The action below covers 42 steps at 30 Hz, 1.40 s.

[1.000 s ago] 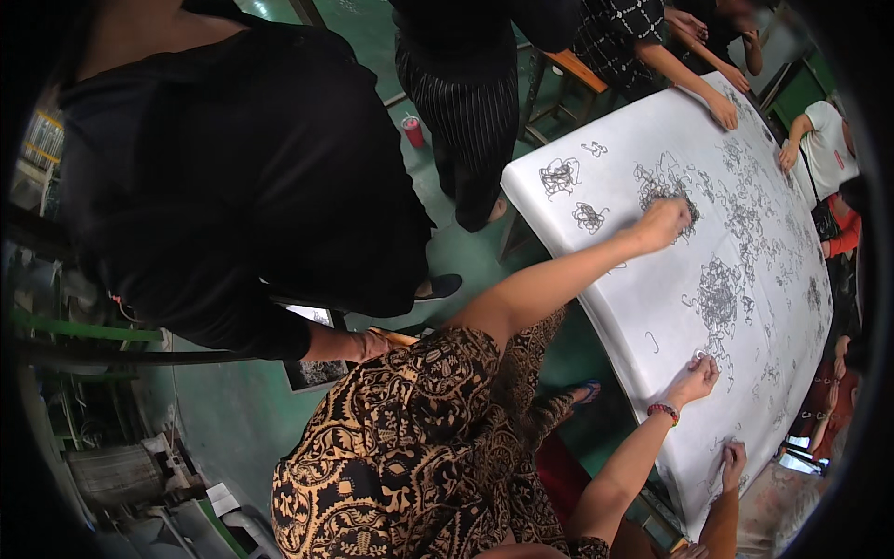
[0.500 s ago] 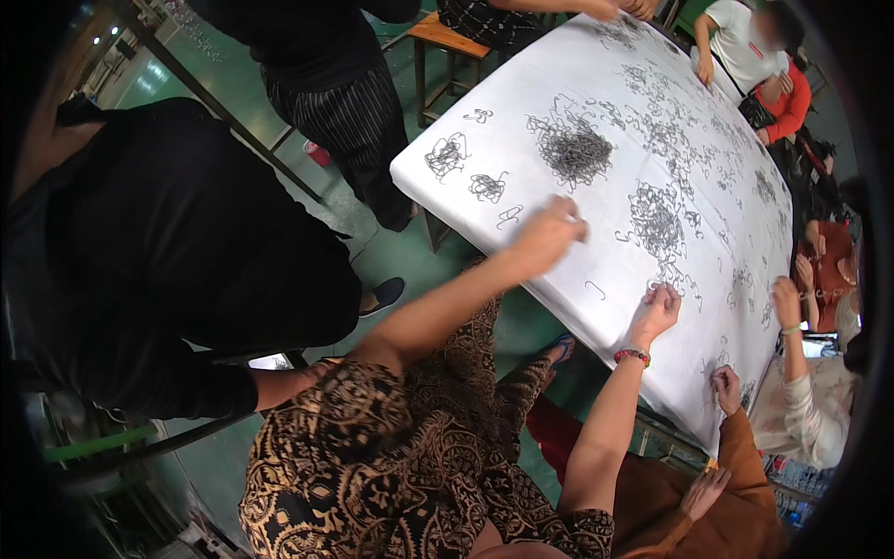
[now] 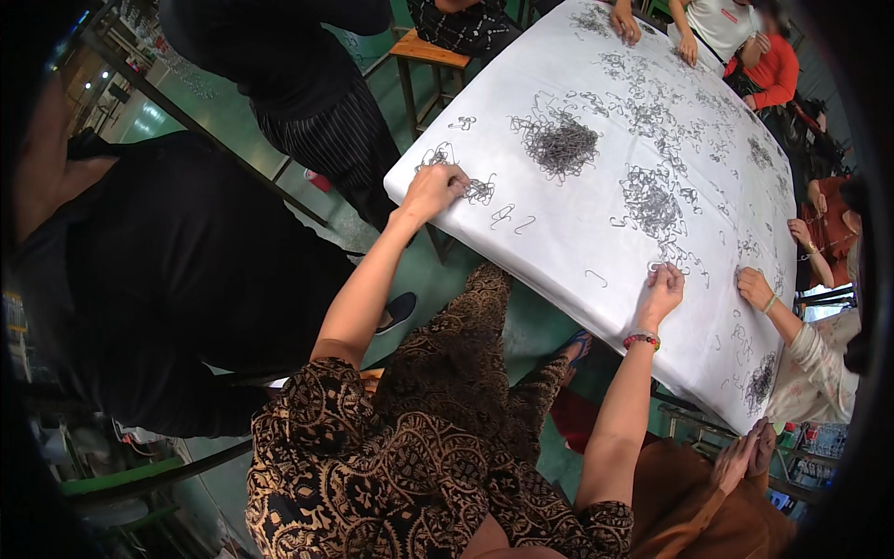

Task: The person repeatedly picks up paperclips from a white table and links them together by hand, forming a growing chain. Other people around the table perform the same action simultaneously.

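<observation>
Small dark S-shaped wire hooks lie in heaps on the white-covered table (image 3: 549, 265). My left hand (image 3: 435, 191) reaches to the table's left edge, between two small piles. Its fingers are pinched together beside the right one of these hook piles (image 3: 480, 190); what they hold is hidden. Out over the near side, my right hand (image 3: 663, 291), with a beaded bracelet at the wrist, pinches a wire hook (image 3: 655, 266) at the near end of a larger hook heap (image 3: 652, 203). A few loose hooks (image 3: 503, 217) and a single hook (image 3: 596, 279) lie between my hands.
A dense hook heap (image 3: 562, 144) lies farther back, with scattered hooks beyond. Co-workers' hands work at the far and right edges, one hand (image 3: 756, 289) on the tabletop. A person in black (image 3: 158, 279) sits close at my left. A wooden stool (image 3: 430, 48) stands behind.
My left hand has swung left and away to the small piles. Another loose hook now lies beside the pair there. My right hand has barely moved. A co-worker's hand at right has lowered to the table.
</observation>
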Tool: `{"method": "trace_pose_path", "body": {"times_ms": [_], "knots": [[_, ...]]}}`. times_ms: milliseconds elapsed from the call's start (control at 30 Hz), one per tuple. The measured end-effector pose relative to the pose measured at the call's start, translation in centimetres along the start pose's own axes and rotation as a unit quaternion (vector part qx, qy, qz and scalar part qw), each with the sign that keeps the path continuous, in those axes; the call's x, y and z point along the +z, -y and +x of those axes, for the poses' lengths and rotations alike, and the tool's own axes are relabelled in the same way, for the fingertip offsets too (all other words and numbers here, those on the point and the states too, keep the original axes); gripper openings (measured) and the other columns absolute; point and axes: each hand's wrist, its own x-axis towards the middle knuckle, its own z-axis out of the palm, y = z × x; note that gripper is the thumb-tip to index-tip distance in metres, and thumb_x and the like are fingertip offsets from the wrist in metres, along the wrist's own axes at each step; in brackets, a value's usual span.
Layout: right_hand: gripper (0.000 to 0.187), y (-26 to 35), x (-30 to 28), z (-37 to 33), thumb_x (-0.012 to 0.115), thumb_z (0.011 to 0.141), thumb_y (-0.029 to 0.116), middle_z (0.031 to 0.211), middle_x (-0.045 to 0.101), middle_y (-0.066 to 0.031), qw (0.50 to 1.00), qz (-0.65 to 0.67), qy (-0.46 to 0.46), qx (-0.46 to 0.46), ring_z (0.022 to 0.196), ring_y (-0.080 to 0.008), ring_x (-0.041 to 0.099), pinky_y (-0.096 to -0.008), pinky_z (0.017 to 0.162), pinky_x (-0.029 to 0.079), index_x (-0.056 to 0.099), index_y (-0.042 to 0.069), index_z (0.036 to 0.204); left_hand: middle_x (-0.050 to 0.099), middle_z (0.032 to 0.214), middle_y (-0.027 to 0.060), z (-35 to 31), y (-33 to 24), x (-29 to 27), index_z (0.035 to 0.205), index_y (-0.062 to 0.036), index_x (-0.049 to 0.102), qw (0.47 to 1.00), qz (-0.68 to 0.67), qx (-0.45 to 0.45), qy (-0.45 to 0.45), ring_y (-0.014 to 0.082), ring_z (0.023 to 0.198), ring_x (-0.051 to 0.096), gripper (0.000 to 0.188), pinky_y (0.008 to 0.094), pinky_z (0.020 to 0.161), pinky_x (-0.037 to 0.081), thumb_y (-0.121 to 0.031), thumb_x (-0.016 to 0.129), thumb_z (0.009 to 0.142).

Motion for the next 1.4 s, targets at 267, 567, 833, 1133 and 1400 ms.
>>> {"method": "trace_pose_path", "body": {"times_ms": [267,567,833,1133,1400], "knots": [[0.014,1.4,0.3,-0.5,0.058,0.091,0.001,0.082,0.063,-0.0066,0.997,-0.076,0.004,0.004,0.065,-0.0086,0.052,-0.0215,0.055,0.040,0.055,-0.003,0.104,0.072,0.092,0.0151,1.0,0.3,0.4,0.096,-0.0033,0.074,0.998,-0.006,0.006,-0.057,0.0274,0.084,0.068,0.017,0.0345,0.079,0.051,-0.013,0.069,0.083],[0.015,1.4,0.4,-0.4,0.057,0.090,0.001,0.082,0.063,-0.0075,0.998,-0.068,0.001,0.001,0.065,-0.0088,0.052,-0.0220,0.054,0.040,0.054,-0.004,0.105,0.067,0.089,0.0100,3.2,0.7,0.4,0.088,-0.0097,0.074,0.979,0.161,0.112,0.050,0.0288,0.092,0.062,0.011,0.0392,0.080,0.050,-0.016,0.070,0.080],[0.015,0.7,0.3,-0.2,0.061,0.091,0.004,0.081,0.066,-0.0068,0.998,-0.066,-0.006,-0.011,0.064,-0.0087,0.056,-0.0218,0.055,0.043,0.058,-0.003,0.104,0.067,0.089,0.0136,3.7,0.6,-0.2,0.090,-0.0046,0.068,0.982,0.137,0.124,0.023,0.0312,0.089,0.062,0.012,0.0402,0.079,0.049,-0.015,0.065,0.085],[0.014,0.8,0.0,-0.3,0.061,0.091,0.002,0.081,0.066,-0.0064,0.999,-0.041,-0.011,-0.002,0.065,-0.0085,0.055,-0.0218,0.056,0.043,0.058,-0.003,0.103,0.065,0.084,0.0220,1.0,-0.2,0.3,0.095,0.0006,0.070,0.990,0.079,0.113,-0.028,0.0370,0.087,0.061,0.015,0.0434,0.080,0.047,-0.008,0.061,0.088],[0.015,0.5,0.0,-0.2,0.061,0.091,0.003,0.081,0.066,-0.0064,0.998,-0.065,-0.015,-0.009,0.065,-0.0085,0.056,-0.0217,0.056,0.043,0.058,-0.003,0.105,0.067,0.086,0.0219,-1.5,-0.1,1.5,0.100,0.0018,0.071,0.992,0.030,0.089,-0.080,0.0376,0.082,0.064,0.017,0.0427,0.079,0.050,-0.004,0.062,0.087]]}}
